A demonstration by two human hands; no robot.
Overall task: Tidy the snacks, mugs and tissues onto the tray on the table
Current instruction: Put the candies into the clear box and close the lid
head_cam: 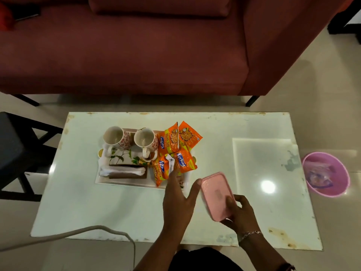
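The white rectangular tray held two floral ceramic mugs, folded white tissues and orange foil snack packets. Over the tray's near right corner the left hand reached with straight fingers, perhaps touching a packet. Just right of the tray, the right hand gripped a pink plastic rectangular box above the glossy white table.

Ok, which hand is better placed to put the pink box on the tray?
Right. The right hand grips the pink box close to the tray. The left hand is open, its fingers stretched to the snack packets at the tray's near corner, holding nothing.
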